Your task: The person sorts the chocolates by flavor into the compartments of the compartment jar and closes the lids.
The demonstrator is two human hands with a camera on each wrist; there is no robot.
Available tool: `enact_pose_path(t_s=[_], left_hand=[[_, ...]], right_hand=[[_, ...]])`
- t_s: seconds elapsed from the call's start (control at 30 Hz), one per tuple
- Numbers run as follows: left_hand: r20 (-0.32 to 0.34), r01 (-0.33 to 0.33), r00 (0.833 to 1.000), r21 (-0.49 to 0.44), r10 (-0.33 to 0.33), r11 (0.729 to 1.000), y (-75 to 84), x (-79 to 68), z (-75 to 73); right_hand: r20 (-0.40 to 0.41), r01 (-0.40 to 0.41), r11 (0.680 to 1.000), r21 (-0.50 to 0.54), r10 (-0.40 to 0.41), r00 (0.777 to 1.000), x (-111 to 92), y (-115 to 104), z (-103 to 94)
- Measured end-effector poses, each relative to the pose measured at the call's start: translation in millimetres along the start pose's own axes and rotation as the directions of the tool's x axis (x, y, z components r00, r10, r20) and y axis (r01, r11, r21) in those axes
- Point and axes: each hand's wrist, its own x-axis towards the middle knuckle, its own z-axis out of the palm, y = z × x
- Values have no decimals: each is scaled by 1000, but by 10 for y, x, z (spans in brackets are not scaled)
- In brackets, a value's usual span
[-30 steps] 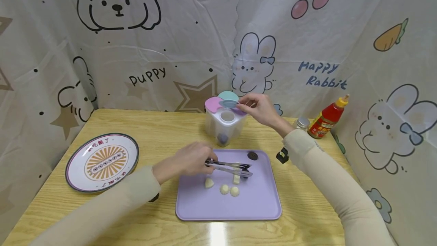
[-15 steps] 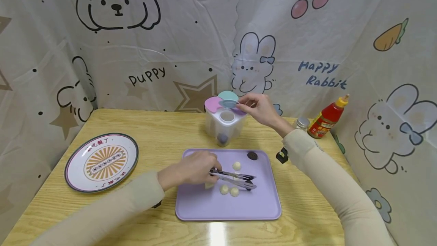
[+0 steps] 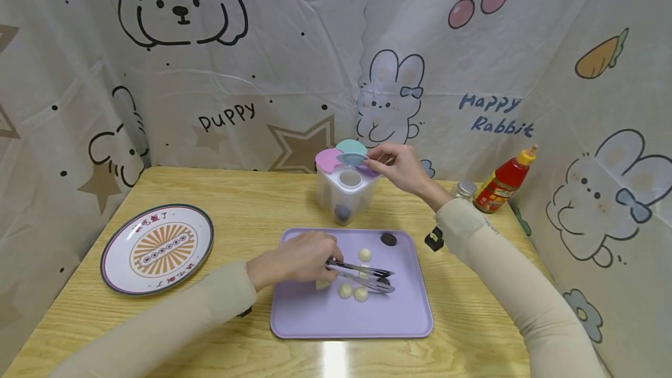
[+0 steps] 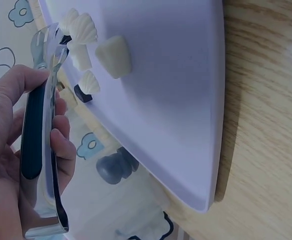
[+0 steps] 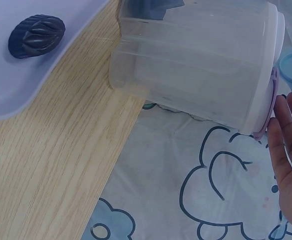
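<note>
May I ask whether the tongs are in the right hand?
No, the left hand grips the tongs, while the right hand holds a blue lid.

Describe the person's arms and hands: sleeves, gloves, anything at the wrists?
Left sleeve and right sleeve: long, plain cream, ending at the wrist. Left hand and right hand: no gloves. A small black block shows by the right cuff, a similar dark piece by the left; attachment hidden.

Pale-blue lid (image 3: 350,160), black-and-silver tongs (image 4: 32,135)
</note>
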Motion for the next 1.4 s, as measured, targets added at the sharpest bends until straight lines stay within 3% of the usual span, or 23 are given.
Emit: enact_pose_path(t_s=[0.37, 0.67, 1.07, 1.4], left_hand=[[-37, 10, 999, -5, -11, 1000, -52, -15, -109], [-126, 28, 992, 38, -23, 999, -106, -125, -363], [-272, 88, 959, 15, -81, 996, -223, -306, -836], [-380, 92, 921, 5, -83, 996, -437, -299, -1125]], right_hand=[[5, -3, 1000, -3, 3, 1000, -1, -2, -2], [6, -2, 1000, -6, 2, 1000, 2, -2, -6], [8, 13, 1000, -15, -13, 1000, 4, 9, 2], [4, 13, 1000, -17, -13, 1000, 6, 6, -2]])
